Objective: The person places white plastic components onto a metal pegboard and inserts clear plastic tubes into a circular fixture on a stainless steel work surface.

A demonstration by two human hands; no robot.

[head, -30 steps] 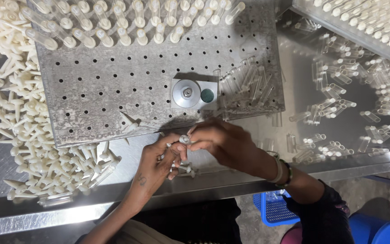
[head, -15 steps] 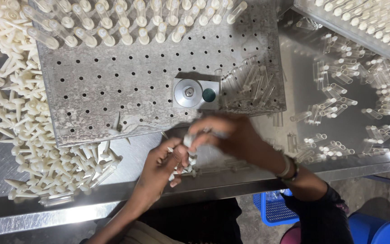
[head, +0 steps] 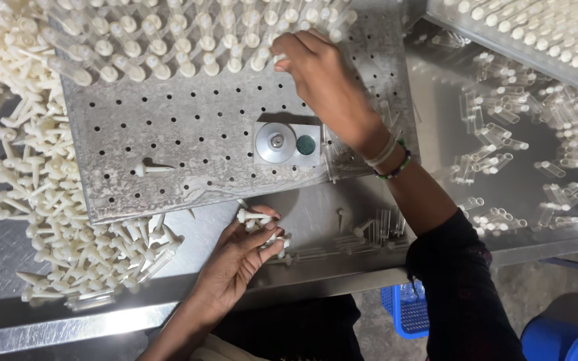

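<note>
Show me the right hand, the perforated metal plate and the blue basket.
right hand [head: 322,73], head view: on the back of the hand, up at the filled rows.
perforated metal plate [head: 188,134], head view: on a bare stretch of holes.
blue basket [head: 409,309], head view: on its mesh wall, below the table edge.

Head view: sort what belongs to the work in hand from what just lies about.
In use: right hand at the filled tubes on the perforated plate; left hand holding white plugs.
Lying about: clear tubes, blue crate.
</note>
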